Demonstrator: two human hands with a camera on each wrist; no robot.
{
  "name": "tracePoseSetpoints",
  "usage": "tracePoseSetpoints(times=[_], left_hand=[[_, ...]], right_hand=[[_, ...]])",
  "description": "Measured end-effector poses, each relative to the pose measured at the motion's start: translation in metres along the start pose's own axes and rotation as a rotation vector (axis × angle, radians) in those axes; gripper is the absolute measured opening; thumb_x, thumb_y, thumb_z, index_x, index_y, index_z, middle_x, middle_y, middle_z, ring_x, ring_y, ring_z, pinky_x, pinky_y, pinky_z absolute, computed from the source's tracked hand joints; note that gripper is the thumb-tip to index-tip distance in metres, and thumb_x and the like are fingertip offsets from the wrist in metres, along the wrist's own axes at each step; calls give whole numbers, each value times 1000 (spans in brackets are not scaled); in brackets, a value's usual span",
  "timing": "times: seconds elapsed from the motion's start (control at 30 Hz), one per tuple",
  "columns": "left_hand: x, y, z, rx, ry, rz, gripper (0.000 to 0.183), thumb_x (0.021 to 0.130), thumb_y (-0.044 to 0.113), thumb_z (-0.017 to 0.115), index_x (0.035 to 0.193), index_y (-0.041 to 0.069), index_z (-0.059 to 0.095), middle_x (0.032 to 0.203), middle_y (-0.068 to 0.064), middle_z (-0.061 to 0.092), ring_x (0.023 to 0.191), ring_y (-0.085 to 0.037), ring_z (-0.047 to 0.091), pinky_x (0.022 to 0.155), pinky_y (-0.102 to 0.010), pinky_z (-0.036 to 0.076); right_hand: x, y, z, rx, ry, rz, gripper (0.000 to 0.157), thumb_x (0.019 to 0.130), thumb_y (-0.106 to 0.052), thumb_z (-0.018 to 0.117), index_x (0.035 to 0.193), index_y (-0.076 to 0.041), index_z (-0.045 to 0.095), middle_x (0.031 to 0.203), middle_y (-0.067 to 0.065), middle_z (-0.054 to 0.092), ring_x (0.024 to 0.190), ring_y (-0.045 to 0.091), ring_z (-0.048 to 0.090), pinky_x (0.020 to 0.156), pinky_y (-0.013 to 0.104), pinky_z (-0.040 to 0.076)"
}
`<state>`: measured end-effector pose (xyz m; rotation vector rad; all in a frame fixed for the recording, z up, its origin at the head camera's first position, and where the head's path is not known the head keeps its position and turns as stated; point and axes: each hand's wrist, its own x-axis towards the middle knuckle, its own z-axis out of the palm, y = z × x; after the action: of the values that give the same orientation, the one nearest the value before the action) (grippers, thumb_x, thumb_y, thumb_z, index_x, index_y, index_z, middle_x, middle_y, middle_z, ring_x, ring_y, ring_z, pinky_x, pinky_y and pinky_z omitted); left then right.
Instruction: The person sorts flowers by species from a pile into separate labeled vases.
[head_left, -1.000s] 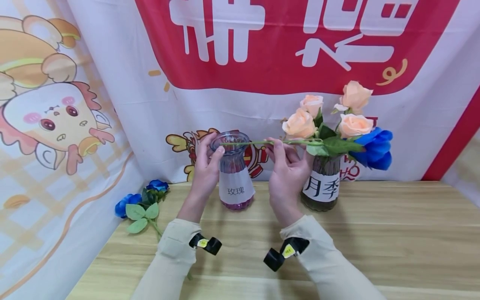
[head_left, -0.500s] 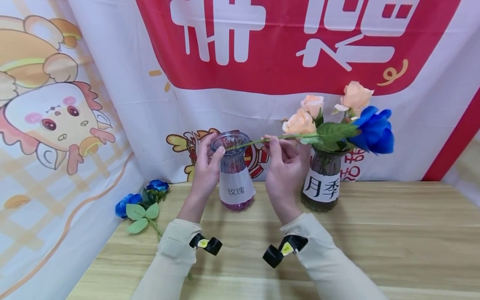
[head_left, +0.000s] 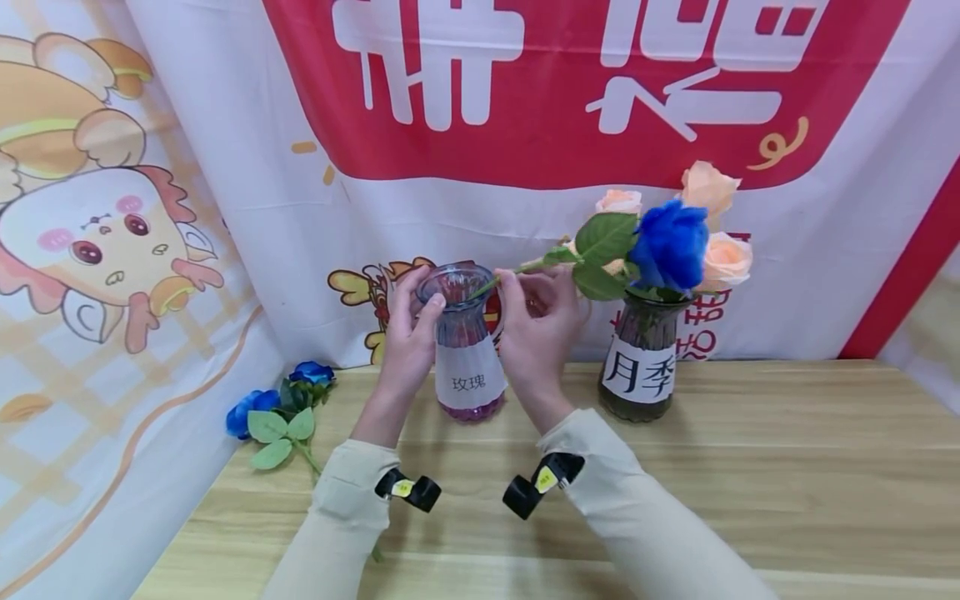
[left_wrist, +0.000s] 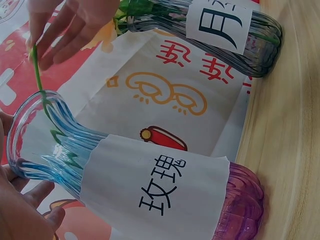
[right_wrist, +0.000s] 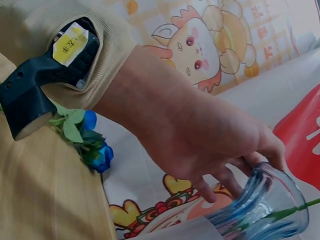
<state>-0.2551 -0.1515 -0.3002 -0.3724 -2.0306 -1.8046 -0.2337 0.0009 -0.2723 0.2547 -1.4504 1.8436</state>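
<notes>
My left hand [head_left: 411, 333] grips the flared rim of a clear blue-and-purple glass vase [head_left: 471, 333], which stands on the table with a white paper label around it. In the right wrist view, the left hand [right_wrist: 210, 130] has its thumb and fingers at that rim. My right hand [head_left: 542, 329] pinches the green stem of a blue rose [head_left: 670, 248]. The rose slants, its bloom out to the right. In the left wrist view the lower stem [left_wrist: 38, 75] passes through the vase mouth, and its end shows inside the neck.
A dark glass vase [head_left: 636, 404] with a label holds several peach roses [head_left: 708, 187] at the right; the blue bloom overlaps them. More blue roses [head_left: 251, 412] lie on the wooden table [head_left: 750, 483] at the left. A printed cloth [head_left: 300, 217] hangs behind.
My right hand has moved left toward the vase and tilted the rose, bringing its bloom left and up while the stem's lower end dips into the mouth. My left hand stays put.
</notes>
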Motion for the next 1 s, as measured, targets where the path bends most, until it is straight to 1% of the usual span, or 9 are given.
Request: tracePoseSetpoints(times=[0.07, 0.13, 0.3, 0.37, 0.5, 0.7, 0.8, 0.9, 1.0], left_hand=[[0, 0, -1, 4, 3, 1, 56, 111, 29, 52, 163, 18, 35, 162, -6, 41, 147, -27, 46, 125, -54, 40], [1, -1, -2, 4, 5, 8, 56, 111, 28, 52, 163, 17, 35, 162, -5, 41, 147, -27, 47, 125, -54, 39], [2, -2, -3, 0, 8, 28, 55, 111, 26, 52, 162, 14, 36, 161, -7, 42, 145, -29, 48, 124, -53, 39], [1, -2, -2, 2, 4, 32, 55, 111, 25, 52, 162, 13, 36, 161, -8, 41, 146, -29, 48, 124, -53, 39], [1, 0, -1, 10, 4, 30, 56, 111, 26, 52, 163, 14, 36, 164, -7, 39, 147, -29, 47, 125, -54, 40], [1, 1, 0, 13, 9, 14, 55, 111, 27, 52, 163, 15, 36, 164, -6, 39, 147, -30, 48, 124, -54, 42], [1, 1, 0, 7, 10, 15, 55, 111, 26, 52, 162, 15, 36, 163, -6, 40, 146, -30, 48, 124, -53, 42], [1, 0, 1, 2, 10, 18, 55, 111, 26, 52, 162, 15, 37, 163, -5, 40, 146, -28, 48, 124, -51, 41], [2, -1, 0, -1, 7, 21, 55, 111, 25, 52, 162, 15, 37, 163, -6, 40, 146, -28, 48, 124, -51, 41]], right_hand=[[-2, 2, 5, -49, -14, 0, 21, 98, -13, 76, 113, -3, 64, 105, 9, 81, 91, 17, 75, 79, 25, 61], [-2, 5, 9, -87, -28, 16, 21, 98, -15, 77, 112, -3, 66, 104, 10, 81, 89, 18, 74, 76, 25, 60], [1, 16, 16, -134, -65, 89, 17, 97, -15, 78, 107, -2, 71, 104, 14, 79, 93, 22, 74, 83, 30, 61], [3, 21, 16, -160, -73, 111, 15, 97, -15, 78, 106, -3, 75, 106, 13, 79, 96, 23, 74, 87, 33, 62], [7, 26, 15, -221, -91, 161, 17, 98, -19, 78, 109, -7, 79, 111, 9, 79, 101, 23, 75, 90, 37, 65], [19, 25, 14, -266, -139, 288, 21, 98, -30, 77, 112, -15, 81, 115, 2, 79, 108, 18, 72, 92, 37, 62], [24, 26, 13, -250, -169, 370, 27, 100, -33, 75, 119, -16, 82, 121, 2, 80, 116, 16, 69, 99, 35, 58], [26, 29, 9, -214, -185, 478, 33, 103, -36, 71, 124, -13, 80, 123, 8, 79, 112, 21, 69, 99, 36, 57], [23, 35, 4, -151, -225, 619, 37, 107, -37, 64, 132, -13, 75, 131, 9, 76, 118, 25, 69, 105, 40, 57]])
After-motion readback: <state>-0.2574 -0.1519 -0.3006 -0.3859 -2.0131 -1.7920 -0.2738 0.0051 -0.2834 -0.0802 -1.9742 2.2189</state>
